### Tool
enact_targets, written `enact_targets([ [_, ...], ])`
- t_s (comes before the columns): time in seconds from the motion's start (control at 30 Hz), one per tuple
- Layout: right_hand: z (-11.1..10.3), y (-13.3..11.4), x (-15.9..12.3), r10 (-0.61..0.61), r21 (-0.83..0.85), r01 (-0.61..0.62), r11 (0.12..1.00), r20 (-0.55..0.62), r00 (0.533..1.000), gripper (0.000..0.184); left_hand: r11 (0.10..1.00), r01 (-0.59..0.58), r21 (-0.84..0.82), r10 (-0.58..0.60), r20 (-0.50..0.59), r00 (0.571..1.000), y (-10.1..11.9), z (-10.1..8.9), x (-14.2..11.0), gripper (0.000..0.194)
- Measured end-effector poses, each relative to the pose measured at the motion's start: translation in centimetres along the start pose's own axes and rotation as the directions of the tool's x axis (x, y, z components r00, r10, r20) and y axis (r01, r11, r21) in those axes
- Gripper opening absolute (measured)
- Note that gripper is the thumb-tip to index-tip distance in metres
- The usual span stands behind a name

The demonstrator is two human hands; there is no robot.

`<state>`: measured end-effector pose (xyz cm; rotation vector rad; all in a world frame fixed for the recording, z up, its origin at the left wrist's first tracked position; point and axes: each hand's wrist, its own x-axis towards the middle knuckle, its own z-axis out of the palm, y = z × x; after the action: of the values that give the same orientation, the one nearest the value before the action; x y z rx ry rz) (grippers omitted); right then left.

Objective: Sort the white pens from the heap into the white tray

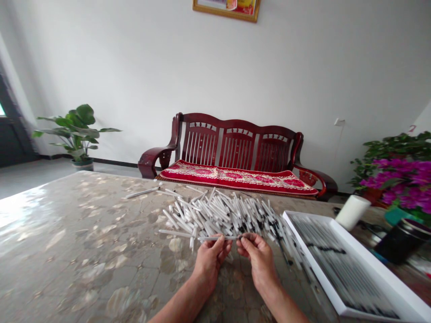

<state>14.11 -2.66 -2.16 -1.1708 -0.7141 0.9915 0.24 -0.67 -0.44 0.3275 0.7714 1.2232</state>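
Left hand [209, 264] and right hand [258, 264] both narrow, fingertips pinching one slim white plastic tube [215, 238], held level between them just in front of a loose heap of white, black-tipped plastic tubes [215, 214]. Heap lies on a mottled beige stone-pattern tabletop [84, 224]. Right of heap, a white rectangular tray [380, 273] holds rows of dark-tipped tubes. Behind heap, a dark red wooden bench [235, 143] with red floral cushion [235, 177].

Tray contents [340, 264] blurred past telling
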Motion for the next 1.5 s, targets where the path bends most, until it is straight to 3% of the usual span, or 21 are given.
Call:
enact_targets([
  [0.57, 0.7, 0.2, -0.4, -0.022, 0.006, 0.022, 1.0, 0.005, 1.0, 0.038, 1.0, -0.02, 0.009, 0.02, 0.046, 0.999, -0.4, -0.3, 0.3, 0.019],
  [0.77, 0.7, 0.2, 0.0, -0.112, -0.173, 0.12, 0.977, 0.058, 0.992, 0.039, 0.998, -0.043, 0.034, 0.042, 0.054, 0.998, -0.4, -0.4, 0.3, 0.026],
  [0.93, -0.2, 0.4, 0.6, -0.245, -0.411, 0.28, 0.867, 0.137, 0.96, 0.02, 0.994, -0.078, 0.073, 0.076, 0.035, 0.997, -0.3, -0.4, 0.3, 0.028],
  [1.13, -0.8, -0.1, 0.5, -0.325, -0.505, 0.389, 0.771, 0.214, 0.921, 0.017, 0.992, -0.085, 0.092, 0.079, 0.069, 0.994, -0.2, -0.3, 0.0, 0.031],
  [1.27, -0.6, -1.3, 0.0, -0.379, -0.593, 0.476, 0.65, 0.29, 0.879, 0.012, 0.991, -0.09, 0.103, 0.083, 0.069, 0.994, -0.1, -0.4, 0.2, 0.035],
  [1.4, -0.4, -1.9, -0.4, -0.394, -0.637, 0.521, 0.569, 0.345, 0.852, 0.016, 0.987, -0.099, 0.128, 0.088, 0.086, 0.992, -0.2, -0.6, 0.5, 0.038],
  [1.5, -0.2, -1.7, -0.4, -0.391, -0.656, 0.506, 0.561, 0.328, 0.86, 0.033, 0.982, -0.111, 0.152, 0.092, 0.127, 0.988, -0.4, -0.7, 0.6, 0.041],
])
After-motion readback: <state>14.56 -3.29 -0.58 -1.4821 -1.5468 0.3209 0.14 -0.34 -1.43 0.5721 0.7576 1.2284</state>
